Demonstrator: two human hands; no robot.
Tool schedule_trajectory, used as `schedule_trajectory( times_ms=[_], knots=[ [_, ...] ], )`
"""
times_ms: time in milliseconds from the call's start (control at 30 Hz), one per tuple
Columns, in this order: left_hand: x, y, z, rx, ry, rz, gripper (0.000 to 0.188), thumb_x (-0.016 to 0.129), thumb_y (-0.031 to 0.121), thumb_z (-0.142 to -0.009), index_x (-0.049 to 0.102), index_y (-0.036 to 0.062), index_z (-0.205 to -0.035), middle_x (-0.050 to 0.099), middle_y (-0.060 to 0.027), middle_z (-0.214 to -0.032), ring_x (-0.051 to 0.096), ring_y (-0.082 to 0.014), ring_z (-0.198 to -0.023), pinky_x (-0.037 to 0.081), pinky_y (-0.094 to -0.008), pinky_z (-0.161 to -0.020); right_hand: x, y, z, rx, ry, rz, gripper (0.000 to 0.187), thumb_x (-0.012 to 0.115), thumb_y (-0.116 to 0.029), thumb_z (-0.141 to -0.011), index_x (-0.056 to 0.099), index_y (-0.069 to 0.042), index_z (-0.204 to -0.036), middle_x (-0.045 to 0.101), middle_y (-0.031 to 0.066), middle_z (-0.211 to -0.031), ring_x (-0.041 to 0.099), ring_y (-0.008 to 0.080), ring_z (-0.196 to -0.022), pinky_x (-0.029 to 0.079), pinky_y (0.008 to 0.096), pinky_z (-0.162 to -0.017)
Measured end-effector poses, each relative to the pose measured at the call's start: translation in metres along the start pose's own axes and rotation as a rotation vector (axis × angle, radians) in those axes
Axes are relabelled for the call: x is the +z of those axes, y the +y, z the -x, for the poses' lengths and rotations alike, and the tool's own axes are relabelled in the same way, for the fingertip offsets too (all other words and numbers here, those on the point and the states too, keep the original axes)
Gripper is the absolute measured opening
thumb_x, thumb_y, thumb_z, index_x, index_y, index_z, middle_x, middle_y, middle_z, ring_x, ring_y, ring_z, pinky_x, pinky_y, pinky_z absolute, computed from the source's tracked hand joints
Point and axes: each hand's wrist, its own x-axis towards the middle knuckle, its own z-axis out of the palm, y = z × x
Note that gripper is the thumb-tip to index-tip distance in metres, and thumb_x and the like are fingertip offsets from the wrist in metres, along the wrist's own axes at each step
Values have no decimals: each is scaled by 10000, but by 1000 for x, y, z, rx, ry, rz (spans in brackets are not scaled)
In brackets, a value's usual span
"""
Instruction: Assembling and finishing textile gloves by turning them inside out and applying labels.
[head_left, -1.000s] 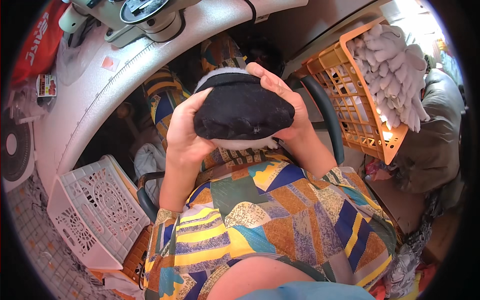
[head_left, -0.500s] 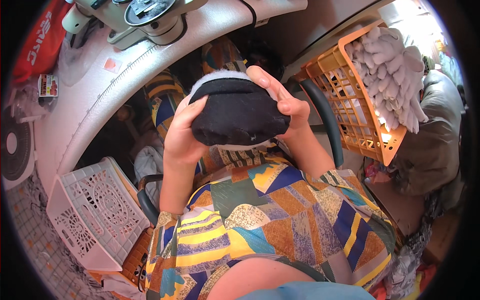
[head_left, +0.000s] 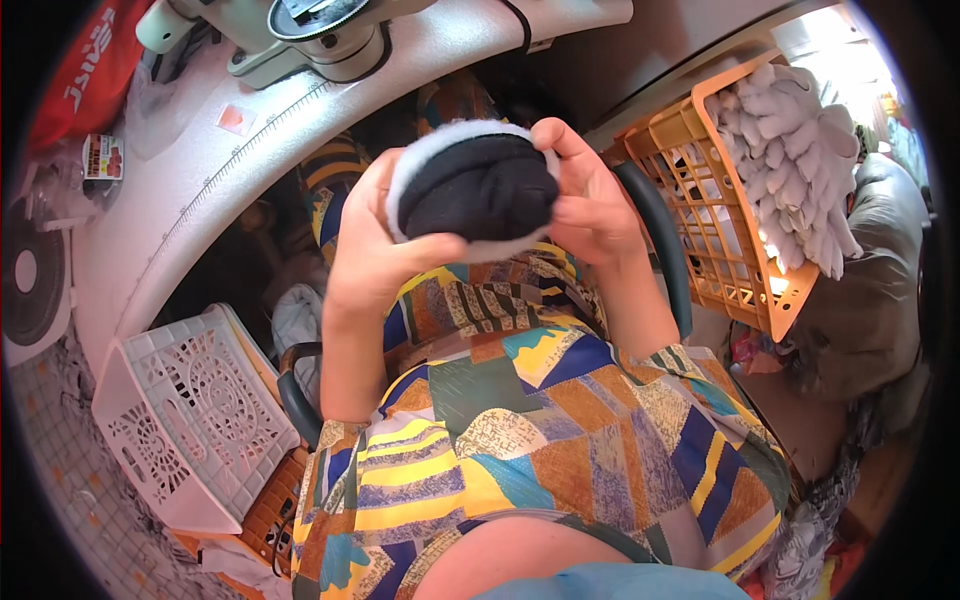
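Observation:
Between my two hands, above my lap, is a rounded black cloth piece with a fluffy white edge (head_left: 478, 192). Its kind I cannot make out. The black side faces up, with a fold curving along its far part and creases near its right end. My left hand (head_left: 375, 235) grips the left end, thumb lying along the near edge and the other fingers mostly hidden behind. At the right end, my right hand (head_left: 590, 195) pinches the edge, with the index finger over the far corner and the thumb lower down.
Ahead is a pale curved table (head_left: 190, 190) with a ruler strip and a sewing machine (head_left: 330, 35). An orange basket (head_left: 700, 190) at right holds stacked pale fabric pieces (head_left: 790, 160). A white plastic basket (head_left: 205, 410) stands at lower left, by a chair armrest (head_left: 297, 395).
The black piece has been tilted and bunched, showing more white edge on its left and far sides. Both hands have shifted their grips, and the piece has moved slightly away from me.

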Motion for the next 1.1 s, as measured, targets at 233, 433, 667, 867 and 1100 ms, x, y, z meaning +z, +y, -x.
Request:
schedule_trajectory(
  times_ms=[233, 433, 667, 867, 1100],
  knots=[
    [9, -35, -4, 1043, 675, -1421, 296, 749, 195, -657, 587, 129, -896, 479, -48, -989, 448, -251, -947, 318, -369, -816, 11, 30, -25, -884, 341, 1446, 350, 748, -154, -707, 553, -32, -971, 567, 122, -864, 544, 312, -761, 453, 351, -674],
    [15, -14, -28, 953, 459, -1510, 114, 621, 192, -750, 543, 109, -755, 671, -18, -923, 552, -222, -1021, 308, -367, -825, 3, 15, -47, -1113, 198, 1643, 240, 705, -83, -652, 545, -53, -829, 526, 78, -729, 517, 280, -647, 421, 354, -561],
    [42, -33, -19, 951, 318, -1181, 191, 699, 92, -651, 514, 62, -689, 560, -90, -706, 553, -266, -697, 336, -373, -724, 1, 3, -62, -1128, 415, 1482, 182, 664, -2, -692, 527, -34, -808, 494, 66, -696, 484, 205, -540, 398, 283, -495],
    [38, -32, -14, 950, 269, -1204, 207, 722, 103, -644, 524, 60, -683, 559, -93, -702, 546, -264, -695, 331, -371, -731, 4, 8, -69, -1048, 623, 1457, 360, 688, 21, -692, 637, -44, -1042, 627, 58, -817, 523, 161, -620, 405, 260, -520],
    [-5, -11, -34, 767, 434, -1275, 290, 761, 275, -626, 535, 98, -668, 553, -55, -670, 534, -262, -686, 326, -401, -758, 10, 11, -44, -448, 219, 871, 618, 724, 11, -703, 491, -44, -1273, 662, 43, -881, 624, 112, -827, 475, 245, -711]
  ],
)
